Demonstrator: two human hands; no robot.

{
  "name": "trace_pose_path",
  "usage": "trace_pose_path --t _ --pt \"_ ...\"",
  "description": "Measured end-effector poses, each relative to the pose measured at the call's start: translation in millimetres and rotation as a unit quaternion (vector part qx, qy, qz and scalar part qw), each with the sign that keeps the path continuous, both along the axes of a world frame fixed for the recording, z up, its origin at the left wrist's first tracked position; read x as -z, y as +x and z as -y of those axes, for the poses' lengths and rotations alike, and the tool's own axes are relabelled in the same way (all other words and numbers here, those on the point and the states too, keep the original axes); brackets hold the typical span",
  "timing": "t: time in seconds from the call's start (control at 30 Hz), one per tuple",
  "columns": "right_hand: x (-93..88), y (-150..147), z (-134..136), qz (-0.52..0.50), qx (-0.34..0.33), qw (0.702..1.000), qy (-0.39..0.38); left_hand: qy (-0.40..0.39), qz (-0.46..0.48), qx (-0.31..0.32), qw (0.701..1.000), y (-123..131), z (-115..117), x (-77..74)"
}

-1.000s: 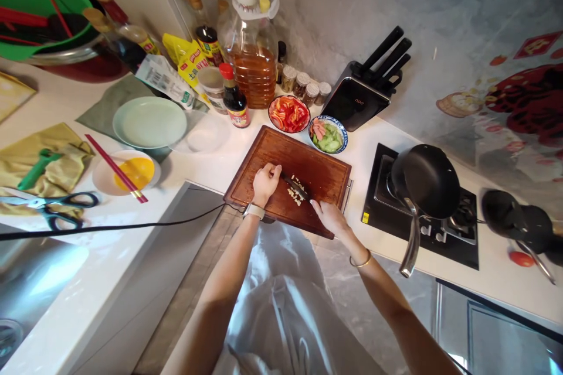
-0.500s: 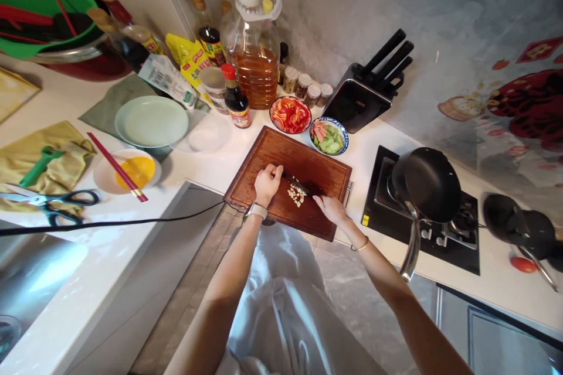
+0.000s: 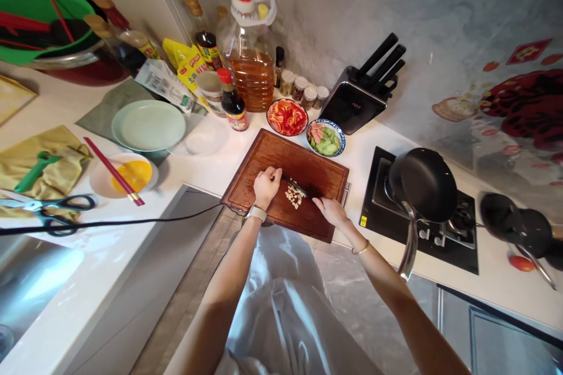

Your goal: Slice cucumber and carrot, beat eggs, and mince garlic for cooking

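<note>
A brown wooden cutting board [image 3: 259, 155] lies in front of me with a small heap of chopped pale pieces [image 3: 294, 198], which look like garlic, on it. Across the heap runs a knife [image 3: 299, 189] with a dark handle and a narrow blade. My right hand [image 3: 331, 211] is wrapped round its handle. At the blade's far end, the closed fingers of my left hand [image 3: 266, 186] pinch the tip, partly hiding it.
Behind the board stand a bowl of sliced red peppers [image 3: 287, 117], a patterned bowl of green slices [image 3: 326, 139] and a knife block [image 3: 354, 102]. A black pan [image 3: 424, 184] rests on the stove to the right. Scissors [image 3: 48, 205] and an egg bowl [image 3: 99, 179] lie left.
The blade has tilted slightly and shows more shine over the chopped pieces. Both hands keep their hold in almost the same place. The whole view has shifted a little.
</note>
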State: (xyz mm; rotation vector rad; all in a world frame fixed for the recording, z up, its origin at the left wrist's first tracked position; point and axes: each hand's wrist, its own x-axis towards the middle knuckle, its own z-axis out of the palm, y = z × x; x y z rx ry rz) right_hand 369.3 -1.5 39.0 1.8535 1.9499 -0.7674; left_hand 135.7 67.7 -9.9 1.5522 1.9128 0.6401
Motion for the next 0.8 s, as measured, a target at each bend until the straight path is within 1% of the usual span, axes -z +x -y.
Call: trace_pose_path --t 0.07,0.13,0.3,0.37,0.43,0.5,0.6,0.67,0.8 --pt "-3.4 -3 4 -0.015 -0.006 1.0 0.004 -0.004 -0.001 0.005 1.0 -6 2 -1.3" --pt "-3.1 -9 10 -0.027 -0.003 1.0 0.001 -0.009 -0.013 0.004 1.0 -11 6 -2.4" --pt "12.6 -22 27 -0.004 0.035 0.999 -0.024 -0.004 -0.049 0.021 0.999 -14 16 -6.4" --pt "13.4 -21 28 -0.009 0.038 0.999 -0.028 0.004 -0.049 0.026 0.998 -13 16 -8.2" --pt "7.2 -17 27 -0.027 0.034 0.999 -0.017 0.008 -0.035 0.029 0.999 -16 16 -9.4" --pt "-2.7 -14 27 -0.049 0.028 0.998 -0.001 0.017 -0.023 0.027 0.999 -20 18 -9.4" --pt "-12.3 -17 31 -0.062 0.022 0.998 -0.013 0.022 -0.023 0.023 0.999 -25 25 -6.8" --pt "-10.7 -22 36 -0.039 0.017 0.999 -0.029 0.01 -0.026 0.025 0.999 -27 30 -4.1" --pt "1.5 -30 43 0.028 0.008 0.999 -0.031 0.002 -0.042 0.037 0.998 -26 36 -0.9"
